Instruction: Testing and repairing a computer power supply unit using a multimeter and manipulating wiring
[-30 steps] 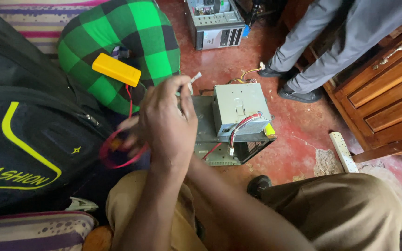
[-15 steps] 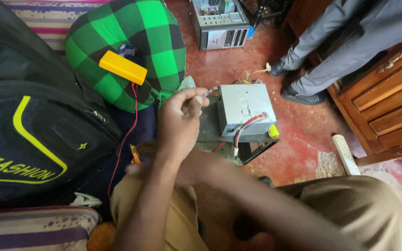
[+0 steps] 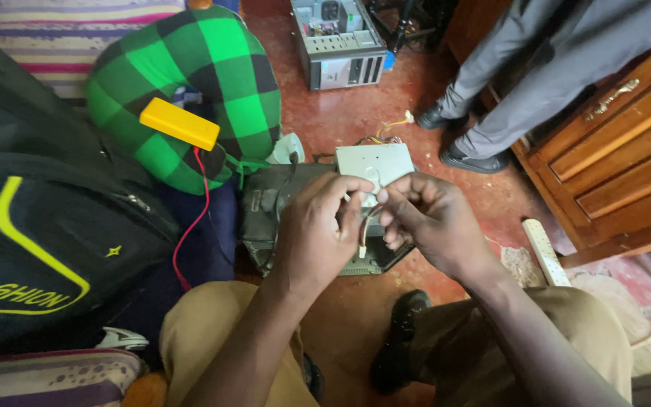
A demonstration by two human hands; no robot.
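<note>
1. The left hand (image 3: pixel 318 230) and the right hand (image 3: pixel 427 218) met over the knees, fingers of both pinched on a thin red-and-white wire lead (image 3: pixel 364 230) with a small pale connector hanging between them.
2. Just beyond the hands, a grey metal drive box (image 3: pixel 374 162) sat on a dark device on the red floor (image 3: pixel 356 113).
3. A yellow multimeter (image 3: pixel 179 123) lay on a green checked cushion (image 3: pixel 212 68), its red cable (image 3: pixel 190 226) trailing down beside a black backpack (image 3: pixel 47 249).
4. Another person's legs (image 3: pixel 521 75) stood by a wooden cabinet (image 3: pixel 619 158).
</note>
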